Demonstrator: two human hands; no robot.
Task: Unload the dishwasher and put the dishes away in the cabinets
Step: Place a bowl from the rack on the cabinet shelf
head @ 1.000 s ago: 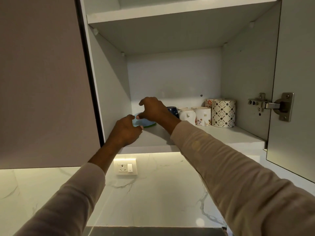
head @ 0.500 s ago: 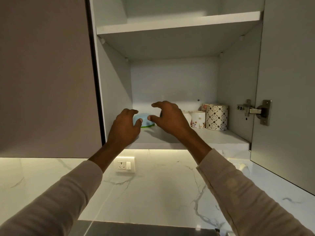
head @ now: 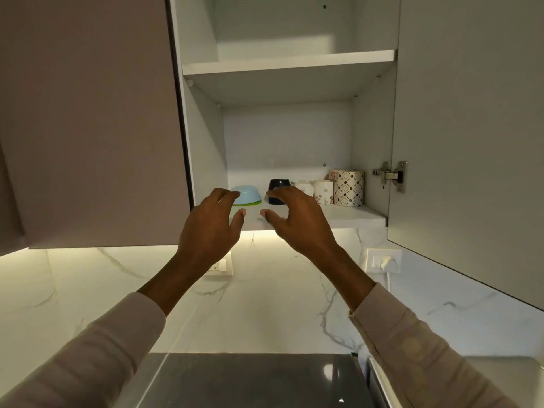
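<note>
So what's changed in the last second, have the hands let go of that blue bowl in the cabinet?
Yes. Both the left hand and the right hand have come off the blue bowl and drawn back to the front of the lower shelf, holding nothing. The bowl stays upside down on the shelf. The dark cup and the mugs have not moved.

A pale blue bowl (head: pixel 246 195) is lying upside down at the left of the lower cabinet shelf (head: pixel 353 217) — a green rim (head: pixel 250 203) is showing just beneath it. Right of it a dark navy cup (head: pixel 279 187) is standing, then white flowered mugs (head: pixel 323 192) and a taller diamond-patterned mug (head: pixel 348 188) — all lining up toward the right wall.
</note>
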